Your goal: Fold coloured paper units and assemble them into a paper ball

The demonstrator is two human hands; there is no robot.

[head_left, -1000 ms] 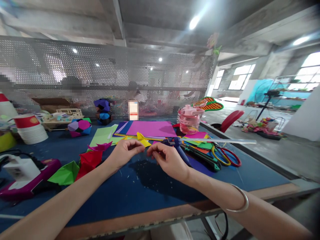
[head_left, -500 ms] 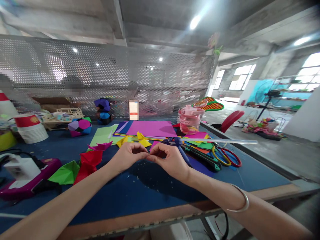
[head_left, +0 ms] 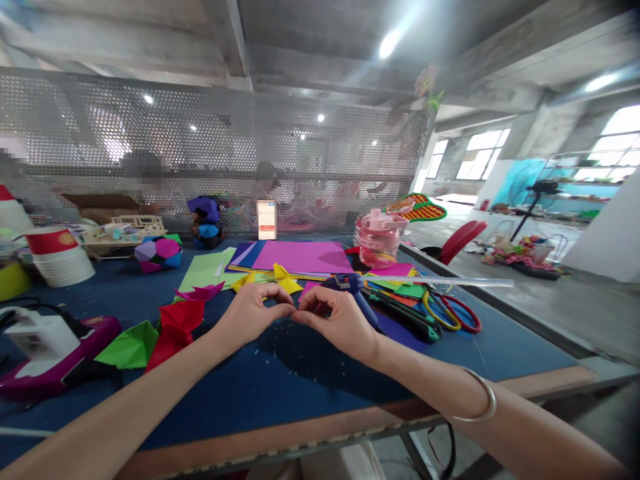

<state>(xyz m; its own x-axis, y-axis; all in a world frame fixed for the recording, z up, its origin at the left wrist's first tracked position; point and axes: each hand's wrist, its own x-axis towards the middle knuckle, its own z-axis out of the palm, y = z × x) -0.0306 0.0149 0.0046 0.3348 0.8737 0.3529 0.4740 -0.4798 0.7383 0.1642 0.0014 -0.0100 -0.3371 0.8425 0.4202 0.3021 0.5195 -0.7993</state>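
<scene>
1. Head view: my left hand (head_left: 251, 312) and right hand (head_left: 343, 321) meet at the clock's centre, fingertips pinched closed; whether something is between, I cannot tell.
2. Yellow folded papers (head_left: 287, 283) lie just beyond, toward 11 and 12 o'clock; the glue gun (head_left: 345, 283), 2 o'clock.
3. I judge it fine two-handed fingertip work; next move calls for steady, light pinching.

On the blue tabletop (head_left: 240, 413), folded yellow paper pieces (head_left: 287, 283) lie beyond the bare left hand (head_left: 253, 312) and bare right hand (head_left: 345, 323), with a flat magenta paper sheet (head_left: 305, 257) farther behind. Rightward lie the blue plastic glue gun (head_left: 356, 283) and red-and-yellow-handled scissors (head_left: 447, 310); leftward, folded red paper (head_left: 181, 317), then folded green paper (head_left: 129, 347).
</scene>
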